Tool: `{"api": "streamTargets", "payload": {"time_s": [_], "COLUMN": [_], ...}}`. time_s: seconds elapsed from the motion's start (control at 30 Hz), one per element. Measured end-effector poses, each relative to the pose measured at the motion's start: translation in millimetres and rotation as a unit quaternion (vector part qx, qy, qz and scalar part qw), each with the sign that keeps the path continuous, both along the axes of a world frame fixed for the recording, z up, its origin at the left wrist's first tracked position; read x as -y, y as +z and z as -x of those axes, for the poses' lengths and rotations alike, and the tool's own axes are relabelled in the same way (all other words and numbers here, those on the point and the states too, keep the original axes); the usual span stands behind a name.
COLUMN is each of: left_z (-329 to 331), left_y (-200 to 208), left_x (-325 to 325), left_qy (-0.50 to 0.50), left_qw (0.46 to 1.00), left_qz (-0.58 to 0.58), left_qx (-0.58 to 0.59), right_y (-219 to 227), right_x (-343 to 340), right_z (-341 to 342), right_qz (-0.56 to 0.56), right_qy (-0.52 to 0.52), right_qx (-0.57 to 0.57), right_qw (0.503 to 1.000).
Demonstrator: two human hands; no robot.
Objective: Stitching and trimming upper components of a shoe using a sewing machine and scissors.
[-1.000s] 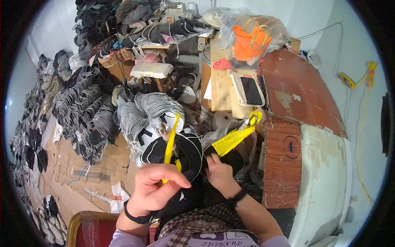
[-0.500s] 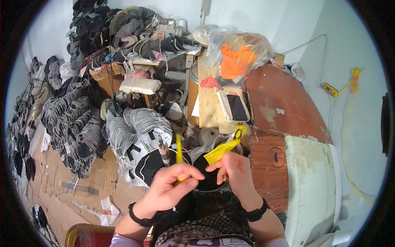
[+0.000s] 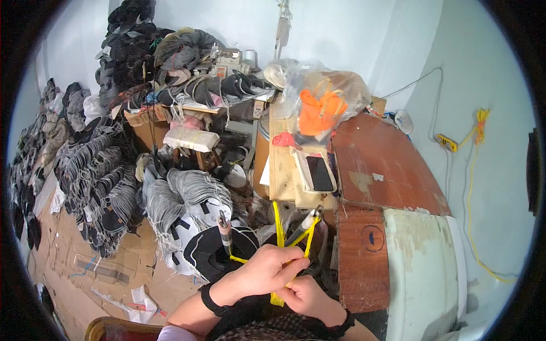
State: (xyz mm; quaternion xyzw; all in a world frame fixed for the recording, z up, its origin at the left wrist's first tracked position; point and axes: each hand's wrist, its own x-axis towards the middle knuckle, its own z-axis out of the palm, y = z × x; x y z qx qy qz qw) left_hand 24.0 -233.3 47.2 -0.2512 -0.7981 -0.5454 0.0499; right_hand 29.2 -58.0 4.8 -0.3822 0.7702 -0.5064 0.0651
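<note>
A flat yellow strap [image 3: 278, 224] rises from between my hands, and another stretch of it is drawn around a metal rod [image 3: 301, 230] on the right. One end runs left toward a second upright rod [image 3: 225, 232] with a pale wrapping. My left hand [image 3: 271, 271] is closed on the strap, thumb and fingers pressed together. Just below and to its right, my right hand [image 3: 309, 295] also pinches the strap; a short yellow tail hangs beside its fingers. Where the two hands overlap, part of the strap is hidden. A black round pad [image 3: 199, 253] lies behind the left rod.
Bundles of grey and black knit pieces [image 3: 202, 187] lie left of the rods. A phone [image 3: 319, 174] rests on a wooden board [image 3: 281, 187] ahead. A reddish-brown panel [image 3: 392, 165] and a pale worn cushion [image 3: 424, 256] stand on the right. A sewing machine [image 3: 227, 59] is at the back.
My hands have come together and lower, the left moving right and the right moving down. The yellow strap, loose before, is now stretched around the right rod.
</note>
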Motion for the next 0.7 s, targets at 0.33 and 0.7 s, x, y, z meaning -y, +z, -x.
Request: {"api": "streamTargets", "payload": {"time_s": [0.33, 0.7], "left_z": [-2.3, -15.2], "left_y": [-1.9, 6.8], "left_x": [-3.8, 1.9], "left_qy": [0.017, 0.089], "left_qw": [0.999, 0.969], "left_qz": [-0.04, -0.183], "left_qx": [0.021, 0.138], "right_y": [-37.6, -66.9], "right_x": [13.5, -0.9], "right_z": [72.4, 50.1], "right_qz": [-0.143, 0.026], "right_qy": [-0.263, -0.198], "right_qx": [-0.131, -0.025], "right_qw": [0.945, 0.98]}}
